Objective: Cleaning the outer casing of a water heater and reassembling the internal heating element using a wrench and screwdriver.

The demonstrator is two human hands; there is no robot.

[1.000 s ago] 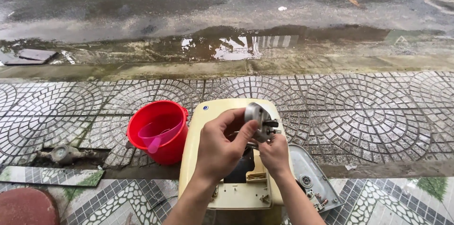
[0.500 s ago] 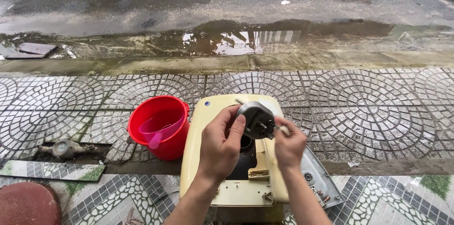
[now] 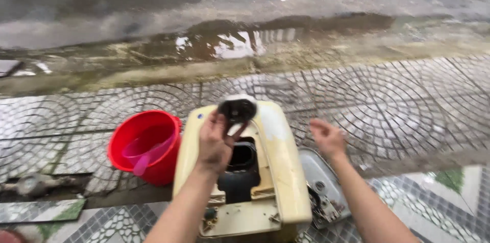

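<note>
1. The left hand gripped a round dark part above the cream housing.
2. The right hand hovered open, empty.
3. Wet fingers could probably drop the part into the housing's opening.

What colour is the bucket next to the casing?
Red, with a pink scoop inside; the bucket shows clearly in the head view.

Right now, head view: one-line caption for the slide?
Left hand lifts a round dark part above an opened cream housing; right hand hovers open, red bucket alongside.
</note>
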